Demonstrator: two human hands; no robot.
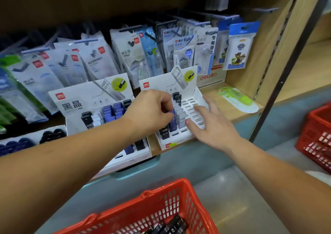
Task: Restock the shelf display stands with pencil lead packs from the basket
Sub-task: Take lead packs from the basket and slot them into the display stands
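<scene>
Two white display stands sit on the wooden shelf. The left stand [75,106] holds black, white and blue lead packs. The right stand [192,101] has packs in its left columns and bare slots on the right. My left hand [152,110] pinches a blue lead pack [172,121] over the right stand's left columns. My right hand [213,124] rests with straight fingers on the stand's bare slots. The red basket [182,194] below holds several black lead packs [172,226].
Bagged stationery hangs on hooks behind the stands. A green correction tape pack [238,99] lies on the shelf at right. A second red basket [317,135] stands at the right edge. A black shelf upright [279,83] runs diagonally at right.
</scene>
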